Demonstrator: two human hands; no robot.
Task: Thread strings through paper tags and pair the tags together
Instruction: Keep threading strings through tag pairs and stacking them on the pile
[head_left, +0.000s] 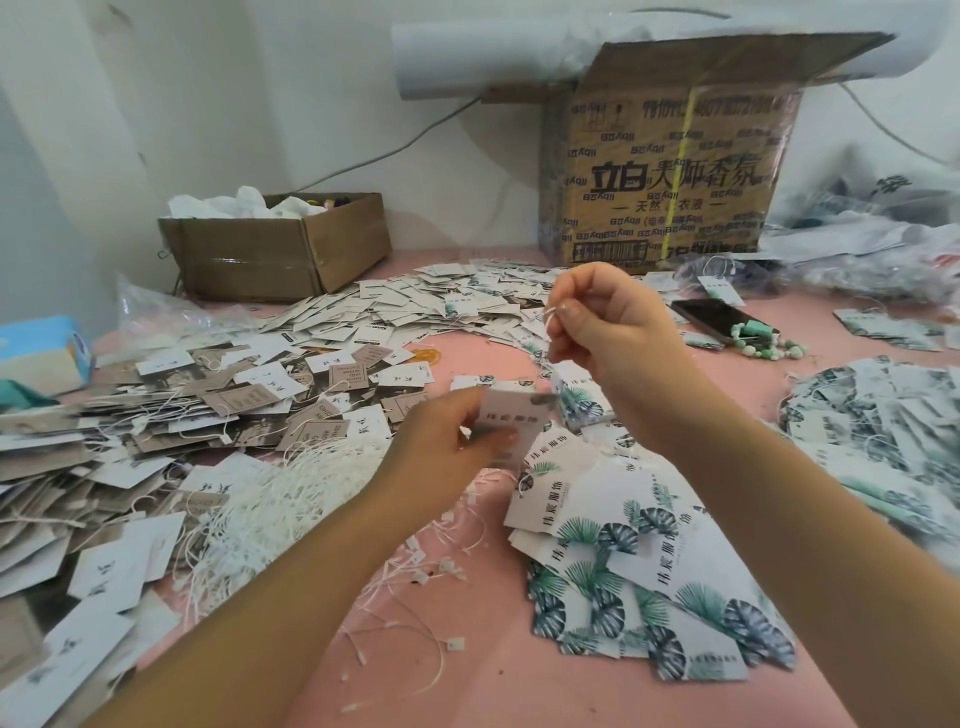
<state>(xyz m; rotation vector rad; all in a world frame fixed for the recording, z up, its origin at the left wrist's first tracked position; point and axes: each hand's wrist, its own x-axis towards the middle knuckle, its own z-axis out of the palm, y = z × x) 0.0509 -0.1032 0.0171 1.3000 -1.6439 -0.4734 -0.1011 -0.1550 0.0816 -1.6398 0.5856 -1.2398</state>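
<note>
The left hand (441, 447) pinches a blurred tag (514, 418); the right hand (610, 325) pinches a string (547, 323) (barely visible).

White paper tag (511, 423), dark lettering, blurred, pinched in left hand (447, 447) just right of loose white string bundle (280, 499). Thin string (548, 325) pinched in raised right hand (608, 322), farther right and higher. Leaf-printed tags (649, 571) fanned flat and overlapping, right of bundle; small squared stack (579, 400) just behind them.
</note>
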